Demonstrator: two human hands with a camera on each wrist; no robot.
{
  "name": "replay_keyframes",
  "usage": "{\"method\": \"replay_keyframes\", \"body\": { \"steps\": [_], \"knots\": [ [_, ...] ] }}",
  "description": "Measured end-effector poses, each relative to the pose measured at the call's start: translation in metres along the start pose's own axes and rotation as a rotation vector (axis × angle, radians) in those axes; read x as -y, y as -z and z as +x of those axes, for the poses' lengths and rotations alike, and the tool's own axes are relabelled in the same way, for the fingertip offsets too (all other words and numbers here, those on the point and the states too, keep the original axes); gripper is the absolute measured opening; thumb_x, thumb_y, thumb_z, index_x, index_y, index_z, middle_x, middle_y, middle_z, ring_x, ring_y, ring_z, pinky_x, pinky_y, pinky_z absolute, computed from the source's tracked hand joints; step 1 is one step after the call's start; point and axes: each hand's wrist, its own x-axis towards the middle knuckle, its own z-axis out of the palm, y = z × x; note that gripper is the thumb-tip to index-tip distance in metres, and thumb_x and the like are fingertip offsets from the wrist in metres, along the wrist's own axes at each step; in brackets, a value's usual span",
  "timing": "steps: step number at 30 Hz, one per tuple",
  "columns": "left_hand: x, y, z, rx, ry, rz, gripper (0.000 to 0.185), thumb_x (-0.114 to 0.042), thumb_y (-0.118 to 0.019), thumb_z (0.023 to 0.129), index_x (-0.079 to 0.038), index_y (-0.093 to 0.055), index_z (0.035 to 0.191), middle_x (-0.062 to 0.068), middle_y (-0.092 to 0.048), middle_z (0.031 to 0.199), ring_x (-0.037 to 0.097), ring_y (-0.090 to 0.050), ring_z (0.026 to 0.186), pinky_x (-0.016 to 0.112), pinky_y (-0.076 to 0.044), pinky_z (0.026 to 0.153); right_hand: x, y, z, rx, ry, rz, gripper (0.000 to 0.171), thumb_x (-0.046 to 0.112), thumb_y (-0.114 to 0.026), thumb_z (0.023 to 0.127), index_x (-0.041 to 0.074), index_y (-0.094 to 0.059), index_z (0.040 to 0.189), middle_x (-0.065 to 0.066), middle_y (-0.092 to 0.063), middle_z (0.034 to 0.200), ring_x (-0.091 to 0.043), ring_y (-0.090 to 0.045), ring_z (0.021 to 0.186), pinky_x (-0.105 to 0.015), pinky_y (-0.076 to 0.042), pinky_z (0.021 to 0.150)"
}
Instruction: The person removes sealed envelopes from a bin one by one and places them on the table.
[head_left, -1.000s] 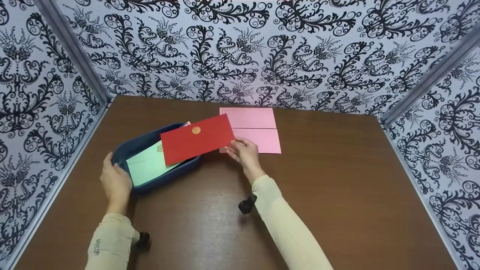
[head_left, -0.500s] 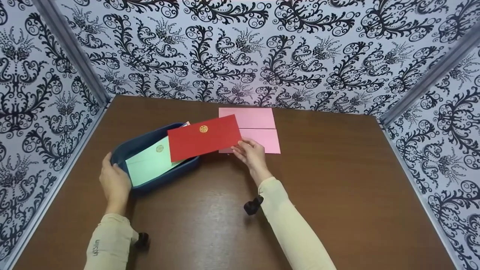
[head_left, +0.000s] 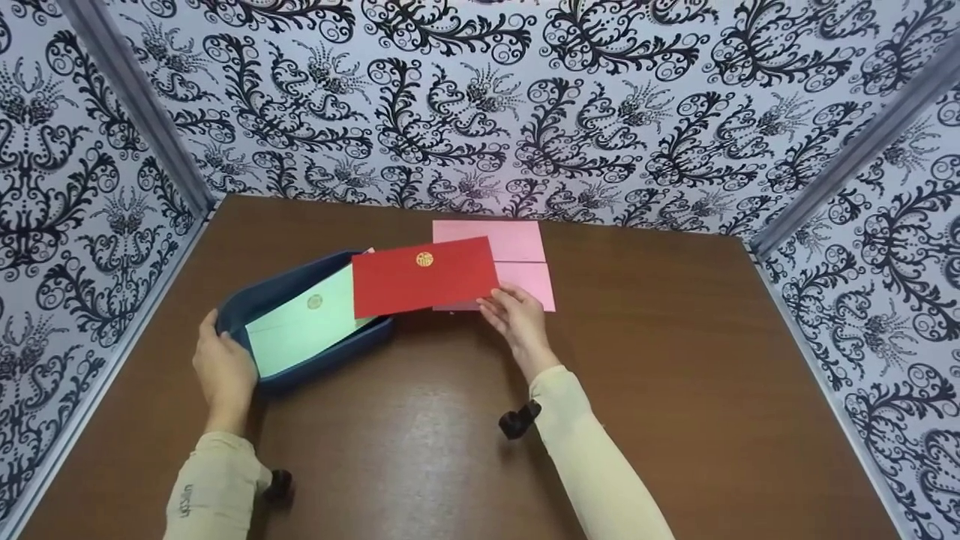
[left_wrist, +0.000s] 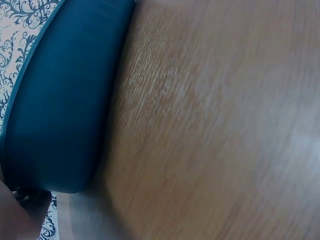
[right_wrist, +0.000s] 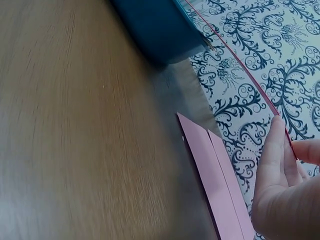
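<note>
My right hand [head_left: 516, 315] pinches the right lower corner of a red envelope [head_left: 424, 275] with a gold seal, held in the air above the table. Its left end reaches over a dark blue tray [head_left: 262, 296]. In the right wrist view the red envelope [right_wrist: 240, 65] shows edge-on above my right hand [right_wrist: 282, 185]. My left hand [head_left: 223, 369] grips the tray's near left corner. A pale green envelope [head_left: 304, 330] lies slanted in the tray. Two pink envelopes [head_left: 517, 259] lie flat behind my right hand. The left wrist view shows the tray's wall [left_wrist: 60, 100].
The brown wooden table [head_left: 675, 375] is closed in by patterned black-and-white walls [head_left: 525, 112] at the back and both sides. A peach corner of another envelope [head_left: 368, 251] peeks from the tray behind the red one.
My right hand has carried the red envelope to the right, off the tray and toward the pink envelopes, turning it more level. The left hand stays on the tray.
</note>
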Motion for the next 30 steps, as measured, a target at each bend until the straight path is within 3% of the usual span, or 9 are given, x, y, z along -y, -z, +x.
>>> {"method": "replay_keyframes", "body": {
  "steps": [6, 18, 30],
  "knots": [
    [0.001, 0.002, -0.001, -0.011, -0.006, 0.015, 0.051, -0.011, -0.021, 0.107, -0.006, -0.021, 0.158, 0.026, -0.029, 0.160, 0.048, -0.031, 0.145, 0.058, -0.027, 0.120, -0.001, 0.017, -0.006, -0.005, 0.007, 0.050, 0.025, -0.002, -0.058, 0.096, -0.006, -0.055, 0.120, -0.003, -0.065, 0.084, -0.014, -0.072, 0.074, -0.026, -0.062, 0.074],
    [0.002, 0.003, 0.000, 0.010, -0.005, 0.016, 0.052, -0.013, -0.020, 0.108, -0.007, -0.018, 0.159, 0.027, -0.028, 0.160, 0.048, -0.031, 0.145, 0.058, -0.027, 0.120, 0.002, 0.056, -0.016, -0.048, -0.036, 0.000, 0.036, 0.001, -0.056, 0.098, -0.006, -0.049, 0.133, -0.005, -0.067, 0.087, -0.014, -0.073, 0.077, -0.025, -0.061, 0.078],
    [-0.001, 0.001, 0.000, 0.001, -0.015, 0.005, 0.052, -0.013, -0.020, 0.107, -0.006, -0.019, 0.159, 0.027, -0.028, 0.160, 0.048, -0.032, 0.144, 0.059, -0.028, 0.119, 0.005, 0.076, -0.026, -0.066, -0.035, 0.004, 0.027, 0.002, -0.057, 0.098, -0.004, -0.052, 0.124, -0.003, -0.065, 0.084, -0.014, -0.073, 0.075, -0.025, -0.062, 0.075]
  ]
}}
